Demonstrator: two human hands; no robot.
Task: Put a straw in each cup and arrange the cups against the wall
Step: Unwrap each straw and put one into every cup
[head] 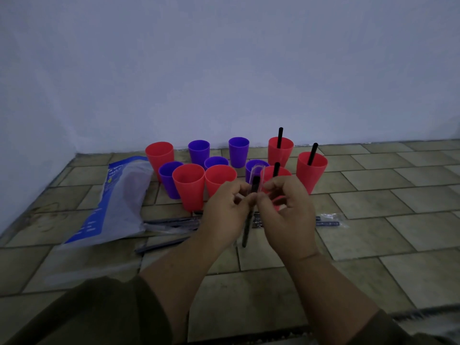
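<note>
Black straw (249, 215) (half out of its clear wrapper (256, 174)) is pinched upright between left hand (225, 210) and right hand (286, 212), before the cups; peel downward, steadily, then drop it into an empty red cup (190, 186).

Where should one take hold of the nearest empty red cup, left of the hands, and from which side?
Probably by its rim, from above and the front: the red cup stands upright, open and empty, with a purple cup and another red cup crowding its sides, so only the near wall is free.
</note>
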